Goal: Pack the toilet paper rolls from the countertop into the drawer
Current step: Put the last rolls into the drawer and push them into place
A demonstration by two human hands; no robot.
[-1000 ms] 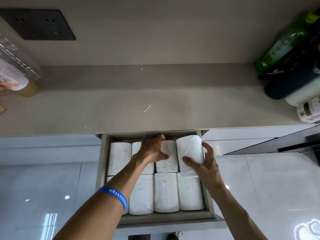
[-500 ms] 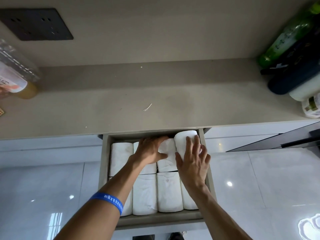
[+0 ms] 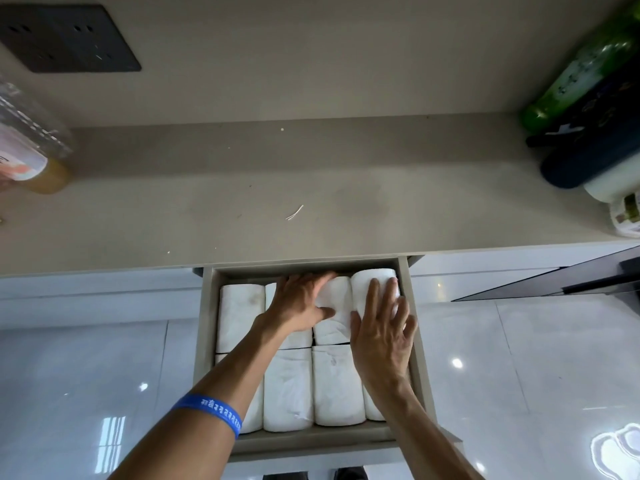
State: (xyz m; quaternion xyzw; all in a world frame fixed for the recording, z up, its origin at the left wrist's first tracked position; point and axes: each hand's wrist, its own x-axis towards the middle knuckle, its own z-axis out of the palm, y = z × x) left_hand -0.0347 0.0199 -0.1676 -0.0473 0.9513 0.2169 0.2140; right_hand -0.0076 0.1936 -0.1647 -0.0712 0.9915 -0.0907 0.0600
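The open grey drawer (image 3: 206, 327) under the beige countertop (image 3: 311, 188) holds several white toilet paper rolls lying in two rows. My right hand (image 3: 381, 334) lies flat, fingers spread, on the back right roll (image 3: 372, 280), which sits a little higher than its neighbours. My left hand (image 3: 298, 306), with a blue wristband on that arm, rests palm down on the two middle back rolls (image 3: 334, 306), thumb out. The back left roll (image 3: 239, 317) and front middle rolls (image 3: 334, 386) are uncovered. No rolls show on the countertop.
A black socket plate (image 3: 65, 38) is on the back wall. A clear bottle with yellow liquid (image 3: 34, 150) stands at the counter's left. Green and dark bottles (image 3: 588, 98) and a white container (image 3: 616, 181) crowd the right end. Glossy white floor tiles lie below.
My right hand went from gripping the back right roll to lying flat on top of it, and the roll sank toward the drawer's back right corner. My left hand stayed on the middle rolls.
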